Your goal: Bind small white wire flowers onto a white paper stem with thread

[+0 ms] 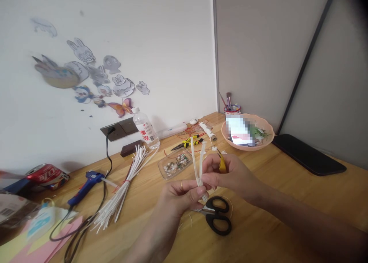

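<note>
Clearly thin white sticks [198, 165], upright, pinched by both hands

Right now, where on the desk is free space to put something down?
Bare wood lies right of the scissors, between the pink bowl and the black pad. Crowded: the white sticks, glue gun and pliers on the left and behind.

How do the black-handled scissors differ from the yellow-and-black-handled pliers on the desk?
The black-handled scissors lie at the near side of the wooden desk, just under the hands; the yellow-and-black-handled pliers lie farther back, near the clear plastic bottle. The scissors have round loop handles, all black; the pliers have straight handles, yellow with black. The scissors are partly hidden by the hands; the pliers show whole. Neither is being held, and both lie flat.
</note>
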A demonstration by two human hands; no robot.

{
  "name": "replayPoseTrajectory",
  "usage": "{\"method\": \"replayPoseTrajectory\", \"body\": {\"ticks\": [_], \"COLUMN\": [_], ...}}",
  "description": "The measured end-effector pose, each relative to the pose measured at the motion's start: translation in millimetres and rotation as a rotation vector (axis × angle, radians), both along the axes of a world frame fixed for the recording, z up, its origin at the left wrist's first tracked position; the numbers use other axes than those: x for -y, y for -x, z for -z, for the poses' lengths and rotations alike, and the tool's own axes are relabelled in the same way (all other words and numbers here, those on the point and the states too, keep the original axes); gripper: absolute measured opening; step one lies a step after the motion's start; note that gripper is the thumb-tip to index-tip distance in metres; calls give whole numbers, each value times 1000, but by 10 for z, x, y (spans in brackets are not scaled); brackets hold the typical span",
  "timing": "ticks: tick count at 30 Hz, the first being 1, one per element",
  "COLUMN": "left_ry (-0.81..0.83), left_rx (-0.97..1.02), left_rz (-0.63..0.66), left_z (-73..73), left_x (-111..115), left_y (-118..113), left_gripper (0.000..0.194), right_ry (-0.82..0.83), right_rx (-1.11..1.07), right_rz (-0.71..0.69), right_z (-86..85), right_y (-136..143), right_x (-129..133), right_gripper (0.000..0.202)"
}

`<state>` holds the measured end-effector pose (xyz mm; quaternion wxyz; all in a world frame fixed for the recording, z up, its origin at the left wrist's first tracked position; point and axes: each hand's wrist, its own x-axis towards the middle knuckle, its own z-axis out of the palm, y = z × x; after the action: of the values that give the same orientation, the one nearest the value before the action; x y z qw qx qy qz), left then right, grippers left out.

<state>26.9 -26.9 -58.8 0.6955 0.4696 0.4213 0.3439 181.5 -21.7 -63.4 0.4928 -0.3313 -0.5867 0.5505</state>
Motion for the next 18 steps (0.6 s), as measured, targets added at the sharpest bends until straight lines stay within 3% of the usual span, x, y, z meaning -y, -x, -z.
{"method": "replayPoseTrajectory", "body": {"ticks": [5, 10, 18], "left_ry": [45, 67, 57], "left_rx": [32, 78, 41], "left_rz": [-42, -15, -30], "left_z": [1, 7, -11], "left_x": [6, 1, 16], "left_y": [5, -5, 2], "left_gripper": [10, 9, 12], "right_ry": [-122, -247, -233], "right_rx": [19, 177, 199], "right_rz": [46, 129, 103], "right_z": [-11, 40, 69], "right_y": [4, -14, -20], "right_x": [20, 45, 37], "right_gripper": [9, 6, 9]}}
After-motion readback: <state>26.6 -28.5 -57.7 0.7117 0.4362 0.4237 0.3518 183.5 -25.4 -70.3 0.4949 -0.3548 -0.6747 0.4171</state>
